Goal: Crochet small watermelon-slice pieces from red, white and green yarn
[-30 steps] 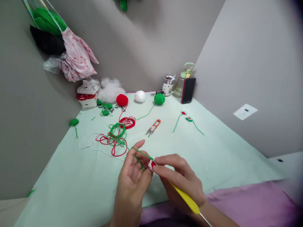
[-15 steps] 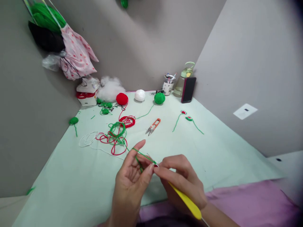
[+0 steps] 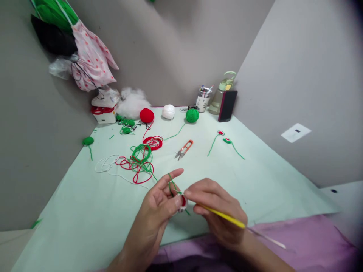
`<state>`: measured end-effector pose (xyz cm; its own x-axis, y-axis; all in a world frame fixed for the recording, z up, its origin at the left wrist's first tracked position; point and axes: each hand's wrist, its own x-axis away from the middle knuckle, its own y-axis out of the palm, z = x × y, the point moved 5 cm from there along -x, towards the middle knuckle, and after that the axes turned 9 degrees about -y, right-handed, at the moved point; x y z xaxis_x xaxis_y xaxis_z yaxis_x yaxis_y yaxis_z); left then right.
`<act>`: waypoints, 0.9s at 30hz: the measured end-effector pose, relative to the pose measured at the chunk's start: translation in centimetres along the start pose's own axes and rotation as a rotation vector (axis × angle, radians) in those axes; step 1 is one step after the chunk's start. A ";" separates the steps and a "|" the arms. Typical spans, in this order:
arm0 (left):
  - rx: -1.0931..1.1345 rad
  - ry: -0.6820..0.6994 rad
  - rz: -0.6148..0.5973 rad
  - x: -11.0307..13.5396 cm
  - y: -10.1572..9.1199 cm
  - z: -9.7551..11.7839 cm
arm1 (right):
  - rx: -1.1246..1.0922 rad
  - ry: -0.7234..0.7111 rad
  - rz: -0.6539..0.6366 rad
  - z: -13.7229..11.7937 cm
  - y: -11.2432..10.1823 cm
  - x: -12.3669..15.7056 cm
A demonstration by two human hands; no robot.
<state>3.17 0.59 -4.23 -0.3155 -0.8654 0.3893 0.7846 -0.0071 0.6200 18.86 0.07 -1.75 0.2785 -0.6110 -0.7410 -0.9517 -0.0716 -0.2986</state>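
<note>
Between thumb and fingers, my left hand (image 3: pixel 160 206) pinches a small round crochet piece (image 3: pixel 183 203), red in the middle with a white edge. Green yarn (image 3: pixel 173 184) runs over its raised index finger down to the piece. My right hand (image 3: pixel 219 209) grips a crochet hook (image 3: pixel 227 216) with a yellow handle, whose metal shaft sticks out behind toward the lower right. The hook's working tip meets the top edge of the piece, where a bit of green shows; fingers partly cover it. Loose green yarn loops (image 3: pixel 141 153) lie beyond my left hand.
Orange thread snips (image 3: pixel 185 148) lie ahead of my hands. Two small crocheted pieces (image 3: pixel 227 140) with green tails rest at right. Toward the back stand red (image 3: pixel 146 115), white (image 3: pixel 168 112) and green yarn balls (image 3: pixel 192 115), white stuffing (image 3: pixel 133 104), a pen cup (image 3: pixel 202 102), a bottle (image 3: pixel 217 100) and a phone (image 3: pixel 227 106).
The crochet hook has swung from steeply slanted to flatter, its rear end now pointing right. My left hand has turned, showing more of the red and white piece.
</note>
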 end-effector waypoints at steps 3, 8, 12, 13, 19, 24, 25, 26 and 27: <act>-0.144 0.062 0.066 0.1 -0.8 0.7 | -0.049 -0.040 -0.052 -0.6 -0.4 -0.9; -0.467 0.180 0.123 0.3 -1.4 1.7 | -0.185 0.149 0.023 -0.3 -1.0 -0.8; -0.500 0.212 0.150 0.6 -1.6 1.9 | -0.474 0.401 0.203 1.5 -0.6 -0.5; -0.475 0.212 0.151 0.6 -1.5 1.8 | -0.539 0.441 0.237 1.9 -0.2 -0.4; -0.307 0.100 0.064 0.1 -0.8 0.0 | -0.347 0.288 0.227 1.8 0.9 -0.3; -0.216 0.099 0.042 -0.3 -1.1 -0.5 | -0.186 0.174 0.185 0.7 0.9 -0.3; -0.183 0.113 0.056 -0.3 -1.2 -0.5 | -0.161 0.174 0.176 0.7 0.9 -0.2; -0.146 0.123 0.067 -0.3 -1.2 -0.6 | -0.121 0.171 0.173 0.7 0.9 -0.1; -0.106 0.130 0.076 -0.4 -1.2 -0.6 | -0.065 0.153 0.158 0.7 0.8 0.1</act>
<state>2.67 0.61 -5.55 -0.1870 -0.9231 0.3361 0.8576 0.0134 0.5141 18.18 0.49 -2.44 0.1071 -0.7309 -0.6740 -0.9896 -0.0131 -0.1430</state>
